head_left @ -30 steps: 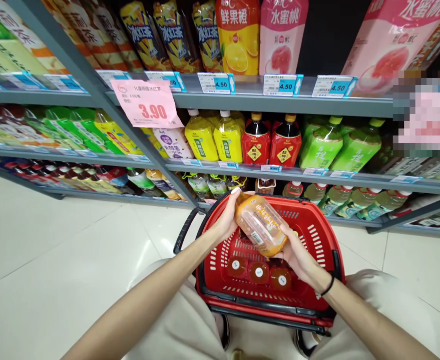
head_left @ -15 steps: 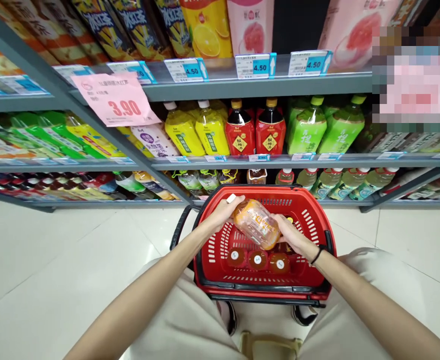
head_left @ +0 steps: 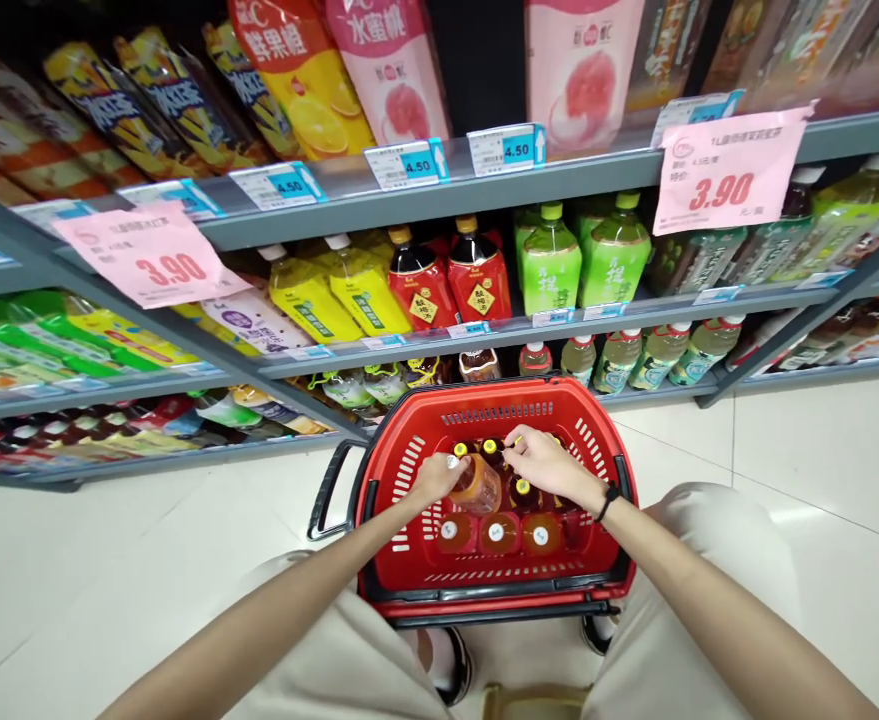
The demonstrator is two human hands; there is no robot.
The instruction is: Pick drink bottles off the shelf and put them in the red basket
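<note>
My left hand [head_left: 439,478] is closed round the white-capped neck of a clear bottle with an orange-brown drink [head_left: 479,486]. That bottle lies tilted inside the red shopping basket [head_left: 401,572], its base pointing right and down. Right of it, my right hand [head_left: 548,462] reaches into the basket with fingers curled round the top of a yellow-capped bottle [head_left: 518,441], mostly hidden by the hand. Other dark bottles with yellow caps [head_left: 525,488] stand about both hands. Along the near side, three reddish-orange bottles with white caps [head_left: 497,534] stand in a row.
The basket has a black handle [head_left: 328,490] at its left. Beyond it rises a drinks shelf [head_left: 409,350] with yellow, red and green bottles, cartons and pink price signs [head_left: 731,170]. My knees flank the basket, and a stool edge [head_left: 533,703] shows below on the pale floor.
The orange-brown bottle has been lowered into the basket, its base swung down. My right hand has left its base and moved to the yellow-capped bottles. The view has shifted right.
</note>
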